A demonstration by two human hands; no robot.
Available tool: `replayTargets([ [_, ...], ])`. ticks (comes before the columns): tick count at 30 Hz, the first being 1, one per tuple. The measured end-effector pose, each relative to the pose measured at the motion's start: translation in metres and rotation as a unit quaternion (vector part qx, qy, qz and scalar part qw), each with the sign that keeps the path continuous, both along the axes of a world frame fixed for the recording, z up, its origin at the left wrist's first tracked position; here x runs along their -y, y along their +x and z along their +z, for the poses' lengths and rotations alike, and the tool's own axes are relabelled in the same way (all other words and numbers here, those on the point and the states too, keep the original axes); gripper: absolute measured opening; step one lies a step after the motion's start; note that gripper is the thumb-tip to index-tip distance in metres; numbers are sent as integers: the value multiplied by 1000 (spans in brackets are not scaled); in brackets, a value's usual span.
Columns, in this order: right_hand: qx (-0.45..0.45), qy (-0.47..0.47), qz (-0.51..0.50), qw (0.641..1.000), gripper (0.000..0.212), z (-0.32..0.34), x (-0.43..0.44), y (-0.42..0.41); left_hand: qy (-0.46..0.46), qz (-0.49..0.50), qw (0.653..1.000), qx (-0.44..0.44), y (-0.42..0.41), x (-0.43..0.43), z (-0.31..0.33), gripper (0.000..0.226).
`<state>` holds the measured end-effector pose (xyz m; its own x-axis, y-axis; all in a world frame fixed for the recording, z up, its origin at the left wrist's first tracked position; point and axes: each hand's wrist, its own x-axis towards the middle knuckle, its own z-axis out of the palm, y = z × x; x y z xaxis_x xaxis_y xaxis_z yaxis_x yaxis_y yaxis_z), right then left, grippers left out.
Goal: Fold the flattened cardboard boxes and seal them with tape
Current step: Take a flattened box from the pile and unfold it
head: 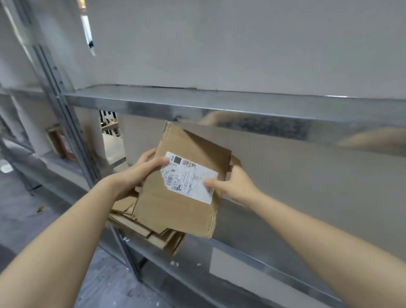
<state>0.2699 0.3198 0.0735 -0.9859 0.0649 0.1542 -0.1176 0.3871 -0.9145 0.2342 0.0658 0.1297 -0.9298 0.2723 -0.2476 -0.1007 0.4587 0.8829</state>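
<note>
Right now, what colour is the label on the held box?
White label with black print; head view.

Two grips are up in front of the rack, the left grip [133, 177] and the right grip [235, 183], and between them I see one flattened cardboard box [177, 207] carrying one white label [192, 178]. Under it lies one pile of flattened cardboard [139, 224], several sheets deep, too overlapped to count exactly. Beyond that I count two metal shelf beams, an upper beam [216, 101] and a lower beam [287, 281], one upright post [66, 118], one brown box [60, 143] farther left, and a few white scraps [175, 263].
</note>
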Motion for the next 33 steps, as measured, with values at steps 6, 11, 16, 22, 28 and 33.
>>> replayTargets([
  [6,28,27,-44,998,93,-1,-34,73,52,-92,994,28,65,-42,-15,72],
  [11,22,-18,-117,993,102,-2,-49,137,109,-96,989,-2,104,-75,-17,100],
  [16,29,-65,-152,986,95,-4,-59,216,111,-123,984,62,148,-100,-24,71],
  [22,19,-64,-208,976,87,-10,-77,291,102,-141,985,-4,195,-134,-30,40],
  [28,-13,-36,-230,972,84,-8,-101,329,185,-205,961,-11,200,-167,-46,100],
  [33,-8,-33,-238,971,69,-12,-127,326,184,-203,959,-66,202,-190,-53,89],
])
